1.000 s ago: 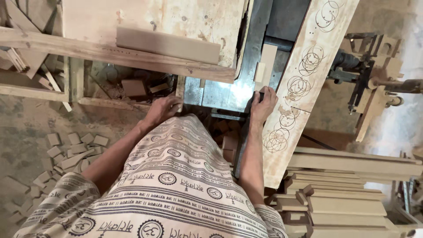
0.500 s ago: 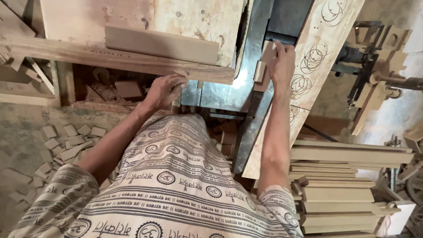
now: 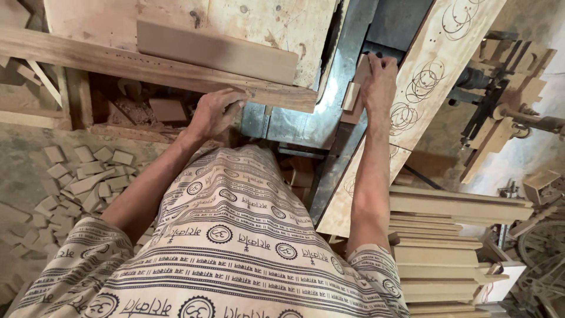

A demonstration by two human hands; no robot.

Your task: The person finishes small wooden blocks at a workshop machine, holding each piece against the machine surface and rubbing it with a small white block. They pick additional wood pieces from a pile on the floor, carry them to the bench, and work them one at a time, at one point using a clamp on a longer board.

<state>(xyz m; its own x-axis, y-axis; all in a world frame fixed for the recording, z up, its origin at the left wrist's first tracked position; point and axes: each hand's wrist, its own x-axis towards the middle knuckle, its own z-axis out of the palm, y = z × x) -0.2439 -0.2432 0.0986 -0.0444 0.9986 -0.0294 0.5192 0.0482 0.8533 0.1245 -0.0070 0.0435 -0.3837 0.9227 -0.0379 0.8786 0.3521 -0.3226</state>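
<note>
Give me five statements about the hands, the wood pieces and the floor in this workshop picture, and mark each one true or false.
1. The right hand rests on a small wooden block on the metal machine table. True.
2. The left hand is raised in the air, touching nothing. False: it rests at the edge of the wooden plank in front of the person.
3. Small wood offcuts lie scattered on the floor at the person's left. True.
4. A stack of flat boards stands at the person's right. True.
5. The long board with drawn circles lies to the left of the left hand. False: it runs beside the right hand, on the right.
</note>
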